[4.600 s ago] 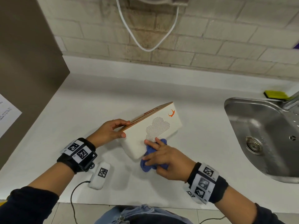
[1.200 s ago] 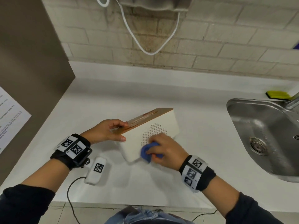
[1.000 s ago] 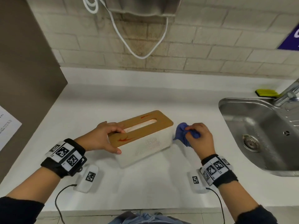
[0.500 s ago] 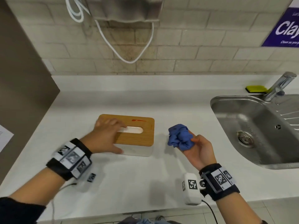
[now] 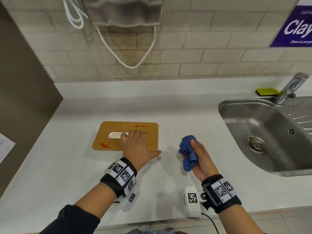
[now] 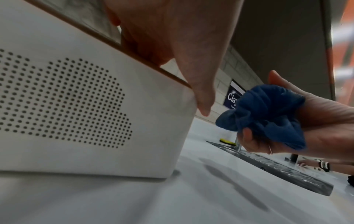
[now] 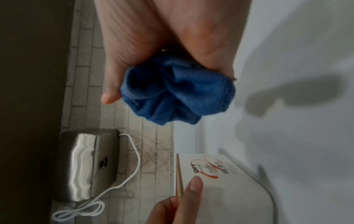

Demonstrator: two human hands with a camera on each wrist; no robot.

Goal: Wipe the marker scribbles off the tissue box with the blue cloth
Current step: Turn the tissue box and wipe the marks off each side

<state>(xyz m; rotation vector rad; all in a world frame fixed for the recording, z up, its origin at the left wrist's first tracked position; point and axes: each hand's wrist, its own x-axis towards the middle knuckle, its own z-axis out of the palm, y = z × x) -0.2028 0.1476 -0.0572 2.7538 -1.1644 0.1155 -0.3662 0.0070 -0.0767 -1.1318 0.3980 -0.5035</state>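
Observation:
The tissue box (image 5: 108, 132), white with a wooden lid, stands flat on the white counter, lid up. Red marker strokes sit on the lid at its far right (image 5: 142, 126) and near left (image 5: 104, 144). In the right wrist view, orange scribbles (image 7: 208, 168) cross the box's end face. My left hand (image 5: 138, 144) lies over the lid's right half, fingers curled at the slot, thumb down the near right corner (image 6: 201, 98). My right hand (image 5: 199, 154) hovers palm-up to the right of the box and grips the bunched blue cloth (image 5: 188, 152), clear of the box.
A steel sink (image 5: 224, 105) with a faucet (image 5: 293, 86) and a yellow sponge (image 5: 266, 92) is at the right. A hand dryer (image 5: 125, 12) with a white cable (image 5: 128, 65) hangs on the brick wall. A brown panel (image 5: 25, 81) closes the left side.
The box, earlier tilted with its dotted side being wiped, now lies flat. My right hand drew the cloth away to the right and turned palm-up. My left hand slid right along the lid.

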